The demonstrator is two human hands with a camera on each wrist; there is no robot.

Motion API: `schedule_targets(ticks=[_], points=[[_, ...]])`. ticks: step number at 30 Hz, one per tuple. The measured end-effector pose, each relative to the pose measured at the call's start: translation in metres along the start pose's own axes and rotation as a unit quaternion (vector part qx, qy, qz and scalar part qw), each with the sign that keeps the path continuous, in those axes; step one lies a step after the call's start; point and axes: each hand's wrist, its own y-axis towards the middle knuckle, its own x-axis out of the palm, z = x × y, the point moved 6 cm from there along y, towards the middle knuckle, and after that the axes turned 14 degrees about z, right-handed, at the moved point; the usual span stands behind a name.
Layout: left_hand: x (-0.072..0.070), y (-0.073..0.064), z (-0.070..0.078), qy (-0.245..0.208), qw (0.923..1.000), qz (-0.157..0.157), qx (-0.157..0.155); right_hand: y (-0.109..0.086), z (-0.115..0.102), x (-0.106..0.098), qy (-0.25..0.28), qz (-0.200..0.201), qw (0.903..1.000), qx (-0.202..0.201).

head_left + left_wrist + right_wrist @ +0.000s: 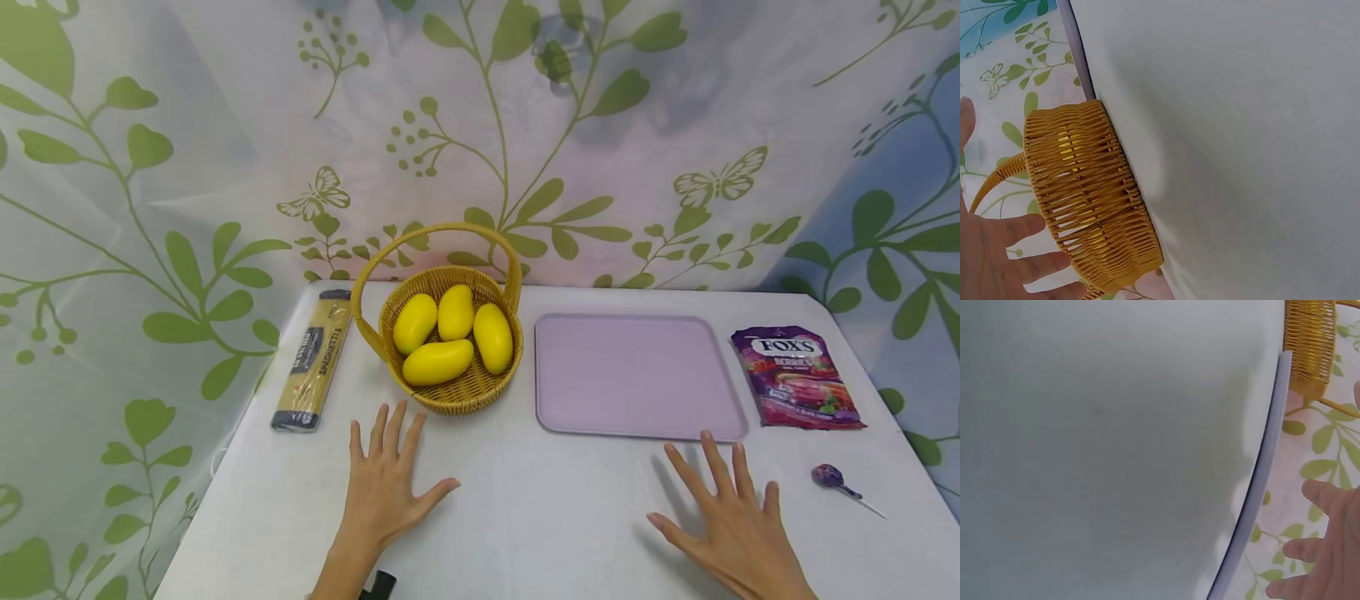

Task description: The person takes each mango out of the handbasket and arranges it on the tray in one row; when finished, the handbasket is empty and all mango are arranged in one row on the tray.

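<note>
My left hand (386,487) is spread flat in front of the wicker basket (459,405), fingertips pointing at its near rim and holding nothing. Several yellow mangoes (438,362) lie inside that basket, whose tall handle arches over it. In the left wrist view the basket's woven side (1088,194) shows beyond the fingers. My right hand (731,525), fingers spread and bare of any object, is over the white table just before the near right corner of the lilac tray (637,375). The tray's edge (1260,481) runs past the fingers in the right wrist view.
A spaghetti pack (313,362) lies left of the basket. Right of the tray is a purple Foxs berries candy bag (798,379), with a wrapped lollipop (828,476) nearer the front. A leaf-patterned curtain (585,167) rises behind the white table (517,517).
</note>
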Motion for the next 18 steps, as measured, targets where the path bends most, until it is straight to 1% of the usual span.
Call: schedule_targets(ticks=[3, 5, 7, 9, 11, 13, 15, 18], points=[[-0.001, 0.003, -0.003, -0.022, 0.9996, 0.011, -0.015, 0.006, -0.006, -0.006, 0.014, 0.034, 0.9992, -0.015], [-0.002, 0.007, -0.006, -0.047, 0.9979, 0.033, -0.031, 0.013, -0.012, -0.012, 0.028, 0.058, 0.9975, -0.028], [-0.003, 0.012, -0.01, -0.079, 0.9938, 0.057, -0.052, 0.021, -0.02, -0.018, 0.041, 0.084, 0.9946, -0.046], [-0.002, 0.018, -0.015, -0.114, 0.9872, 0.081, -0.077, 0.032, -0.031, -0.025, 0.053, 0.109, 0.9902, -0.069], [0.002, 0.024, -0.02, -0.146, 0.9789, 0.095, -0.106, 0.043, -0.044, -0.032, 0.064, 0.13, 0.9853, -0.091], [0.008, 0.03, -0.025, -0.174, 0.9702, 0.099, -0.136, 0.054, -0.06, -0.039, 0.077, 0.145, 0.9802, -0.111], [0.015, 0.035, -0.03, -0.202, 0.9609, 0.097, -0.162, 0.067, -0.077, -0.045, 0.096, 0.149, 0.9761, -0.126], [0.026, 0.04, -0.034, -0.241, 0.9475, 0.092, -0.189, 0.085, -0.105, -0.053, 0.136, 0.159, 0.9657, -0.154]])
